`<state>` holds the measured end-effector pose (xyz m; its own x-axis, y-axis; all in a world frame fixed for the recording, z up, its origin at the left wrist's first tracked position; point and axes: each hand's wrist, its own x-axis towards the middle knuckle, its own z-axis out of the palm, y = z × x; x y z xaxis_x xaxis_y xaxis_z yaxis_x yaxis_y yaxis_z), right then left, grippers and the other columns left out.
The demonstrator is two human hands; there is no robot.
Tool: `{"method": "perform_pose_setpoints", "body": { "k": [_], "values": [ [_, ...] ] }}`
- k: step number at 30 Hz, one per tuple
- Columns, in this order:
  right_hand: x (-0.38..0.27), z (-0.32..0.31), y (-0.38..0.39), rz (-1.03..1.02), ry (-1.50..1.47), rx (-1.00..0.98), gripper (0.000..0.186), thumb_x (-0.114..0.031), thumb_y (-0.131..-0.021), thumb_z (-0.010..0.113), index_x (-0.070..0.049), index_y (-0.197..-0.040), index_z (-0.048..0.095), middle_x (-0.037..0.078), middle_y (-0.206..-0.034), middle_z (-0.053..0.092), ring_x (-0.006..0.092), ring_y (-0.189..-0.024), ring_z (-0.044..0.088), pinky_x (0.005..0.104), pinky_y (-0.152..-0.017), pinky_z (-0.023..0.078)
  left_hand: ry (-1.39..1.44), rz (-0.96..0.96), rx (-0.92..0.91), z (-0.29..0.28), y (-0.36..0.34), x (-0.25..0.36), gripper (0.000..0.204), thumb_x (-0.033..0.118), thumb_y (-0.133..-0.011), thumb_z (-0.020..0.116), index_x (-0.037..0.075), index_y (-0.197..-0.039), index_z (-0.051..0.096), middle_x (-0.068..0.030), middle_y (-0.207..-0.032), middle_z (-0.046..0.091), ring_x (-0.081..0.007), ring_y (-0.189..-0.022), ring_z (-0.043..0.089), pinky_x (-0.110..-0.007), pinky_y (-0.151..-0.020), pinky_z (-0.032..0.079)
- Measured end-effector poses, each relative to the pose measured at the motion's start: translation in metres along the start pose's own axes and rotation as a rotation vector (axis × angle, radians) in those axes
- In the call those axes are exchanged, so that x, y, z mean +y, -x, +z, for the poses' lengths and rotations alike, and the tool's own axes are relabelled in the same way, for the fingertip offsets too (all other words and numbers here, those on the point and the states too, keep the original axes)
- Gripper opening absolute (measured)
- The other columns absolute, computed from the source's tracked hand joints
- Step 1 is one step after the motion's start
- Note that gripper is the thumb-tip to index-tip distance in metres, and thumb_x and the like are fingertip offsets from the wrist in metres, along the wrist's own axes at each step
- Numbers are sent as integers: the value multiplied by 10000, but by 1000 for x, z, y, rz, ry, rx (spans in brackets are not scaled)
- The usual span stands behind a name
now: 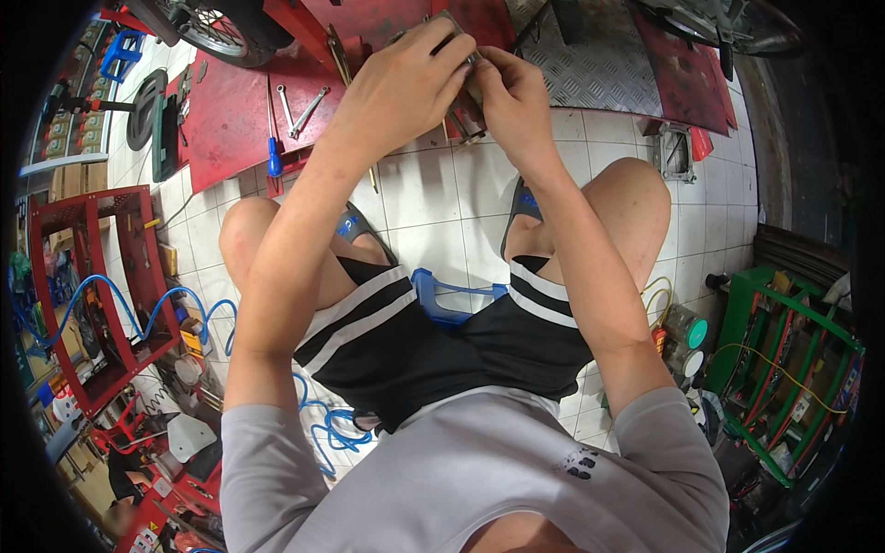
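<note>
My left hand (406, 85) and my right hand (518, 100) meet over the near edge of a red work platform (244, 111). Both are closed on a brownish-grey metal part (469, 106), mostly hidden behind the fingers, so its exact kind does not show. The right thumb and forefinger press at its upper side, while the left fingers curl over it from above. To the left on the platform lie a screwdriver (275, 158) with a blue handle and two wrenches (308, 112). A thin long rod (373, 179) hangs past the edge beside my left wrist.
A motorcycle wheel (217, 32) stands at the far left, by a red upright. Diamond-plate metal (590, 78) covers the platform's right part. A red rack (101, 295) with a blue hose (175, 293) is at left, a green rack (788, 369) at right. A blue stool (447, 300) shows between my legs.
</note>
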<state>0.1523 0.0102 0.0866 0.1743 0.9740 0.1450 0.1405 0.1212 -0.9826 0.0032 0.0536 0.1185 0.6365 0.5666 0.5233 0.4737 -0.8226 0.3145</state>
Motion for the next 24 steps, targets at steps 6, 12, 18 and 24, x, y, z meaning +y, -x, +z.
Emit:
{"method": "perform_pose_setpoints", "body": {
  "k": [6,12,18,24],
  "values": [
    [-8,5,3,163,-163,60,258,-135,-902,478,64,-920,642,35,-571,531,94,-519,489,301,-511,409,-11,-51,7,5,2,0,153,149,-895,554,51,-1013,553,-96,-958,547,-321,-835,595,-410,-674,502],
    [5,2,1,11,-191,63,271,-139,-856,459,67,-826,633,33,-532,493,102,-501,444,298,-476,375,-82,-67,-1,6,0,4,149,163,-899,551,58,-1005,560,-93,-912,557,-323,-792,596,-422,-636,496],
    [1,2,1,34,-59,17,219,-99,-807,513,65,-843,653,91,-551,586,120,-502,546,301,-499,432,-34,-86,9,2,0,4,117,151,-906,534,58,-969,568,-97,-880,567,-336,-767,594,-434,-617,483],
    [4,5,1,-45,-2,40,226,-112,-826,546,64,-899,669,134,-602,639,143,-515,597,297,-515,458,-1,-144,-52,-1,1,3,117,139,-905,527,39,-957,560,-127,-852,577,-372,-735,580,-446,-614,471]
  ]
}}
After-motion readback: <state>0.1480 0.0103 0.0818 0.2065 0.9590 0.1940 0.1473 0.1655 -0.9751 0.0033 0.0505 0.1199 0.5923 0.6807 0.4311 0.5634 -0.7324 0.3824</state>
